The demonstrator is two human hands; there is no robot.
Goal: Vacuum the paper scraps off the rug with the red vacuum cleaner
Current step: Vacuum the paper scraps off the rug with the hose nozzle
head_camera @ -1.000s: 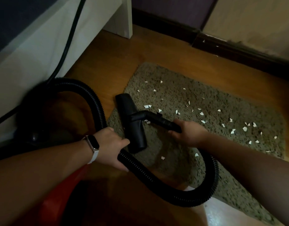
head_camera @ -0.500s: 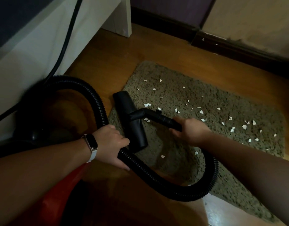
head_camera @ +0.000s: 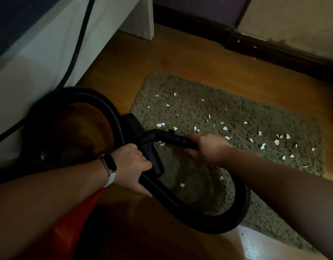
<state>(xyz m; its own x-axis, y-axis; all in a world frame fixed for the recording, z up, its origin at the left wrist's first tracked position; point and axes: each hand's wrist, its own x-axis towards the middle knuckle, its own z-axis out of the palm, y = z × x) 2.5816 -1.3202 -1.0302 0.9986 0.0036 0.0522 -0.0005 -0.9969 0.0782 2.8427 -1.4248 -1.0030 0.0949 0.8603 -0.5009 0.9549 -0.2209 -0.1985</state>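
A shaggy olive rug (head_camera: 208,102) lies on the wooden floor, strewn with several white paper scraps (head_camera: 276,142). The black floor nozzle (head_camera: 133,128) rests at the rug's left edge. My right hand (head_camera: 208,147) grips the black wand (head_camera: 171,137) just behind the nozzle. My left hand (head_camera: 132,166) is closed around the ribbed black hose (head_camera: 208,224), which loops over the rug's near part. The red vacuum body (head_camera: 68,228) shows under my left forearm, mostly hidden.
A white bed frame (head_camera: 49,53) stands on the left with a black power cord (head_camera: 77,45) running down it. A dark skirting board (head_camera: 274,51) runs along the far wall. Bare wooden floor (head_camera: 180,59) lies beyond the rug.
The nozzle has slid a little to the left toward the rug's edge, and both hands moved with it. The scraps lie as before.
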